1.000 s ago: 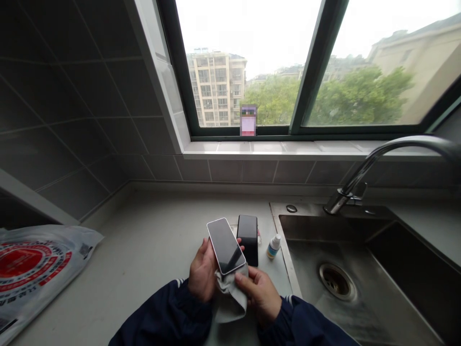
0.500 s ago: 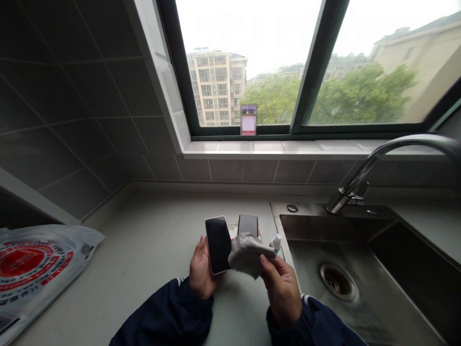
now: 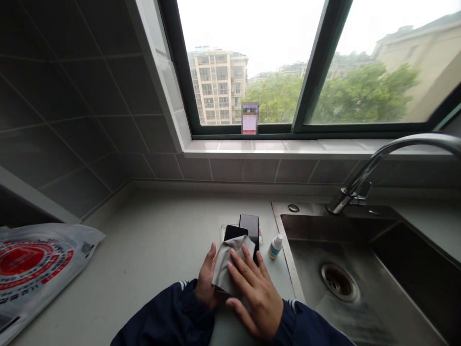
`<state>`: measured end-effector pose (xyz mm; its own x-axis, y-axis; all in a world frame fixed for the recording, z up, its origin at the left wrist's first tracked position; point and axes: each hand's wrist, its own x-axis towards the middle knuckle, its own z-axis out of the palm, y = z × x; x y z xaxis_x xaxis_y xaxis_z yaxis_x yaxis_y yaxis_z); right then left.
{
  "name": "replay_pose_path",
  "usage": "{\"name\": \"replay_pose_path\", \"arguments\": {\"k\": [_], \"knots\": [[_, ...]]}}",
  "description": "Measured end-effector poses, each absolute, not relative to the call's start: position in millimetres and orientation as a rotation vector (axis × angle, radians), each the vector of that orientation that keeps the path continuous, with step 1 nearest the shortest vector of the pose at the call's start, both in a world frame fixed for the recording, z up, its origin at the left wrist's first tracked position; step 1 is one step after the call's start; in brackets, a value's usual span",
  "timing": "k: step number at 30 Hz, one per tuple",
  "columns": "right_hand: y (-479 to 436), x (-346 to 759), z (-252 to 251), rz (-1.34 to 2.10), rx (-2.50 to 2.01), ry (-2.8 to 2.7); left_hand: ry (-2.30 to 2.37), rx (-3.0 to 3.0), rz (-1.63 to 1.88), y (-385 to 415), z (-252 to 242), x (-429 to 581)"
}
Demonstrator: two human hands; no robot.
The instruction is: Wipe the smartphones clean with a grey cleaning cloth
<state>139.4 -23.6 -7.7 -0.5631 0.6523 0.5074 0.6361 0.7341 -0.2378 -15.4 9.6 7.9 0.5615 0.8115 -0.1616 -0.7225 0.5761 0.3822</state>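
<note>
My left hand (image 3: 206,281) grips a white-edged phone (image 3: 235,232) from below; only the phone's dark top end shows. A grey cloth (image 3: 225,262) covers the rest of its screen. My right hand (image 3: 254,293) lies flat on the cloth with fingers stretched out, pressing it against the phone. A second black phone (image 3: 251,224) lies on the counter just behind. A small dropper bottle (image 3: 275,245) with a white cap stands to the right of the phones, near the sink's edge.
A steel sink (image 3: 342,250) with a drain and curved faucet (image 3: 382,158) fills the right side. A red-and-white plastic bag (image 3: 32,264) lies at the far left of the grey counter (image 3: 151,245). A tiled window sill (image 3: 288,149) runs behind.
My right hand brought the cloth from beside the phone onto its screen and flattened over it. The phone has tilted lower in my left hand, toward the counter.
</note>
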Motion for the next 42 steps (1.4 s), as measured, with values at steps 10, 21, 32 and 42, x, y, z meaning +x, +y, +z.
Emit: {"name": "replay_pose_path", "arguments": {"k": [10, 21, 32, 42], "knots": [[-14, 144, -14, -0.028, -1.159, -2.244, 0.486, 0.613, 1.031, 0, -14, -14], [-27, 131, -11, -0.014, -0.803, -2.415, 0.454, 0.200, 0.988, 6, -3, -20], [-40, 135, -15, 0.672, -0.630, -2.019, 0.814, 0.492, 1.218, 27, 17, -35], [-40, 133, -24, 0.758, -0.777, -1.900, 0.905, 0.602, 1.170, 39, -4, -44]]}}
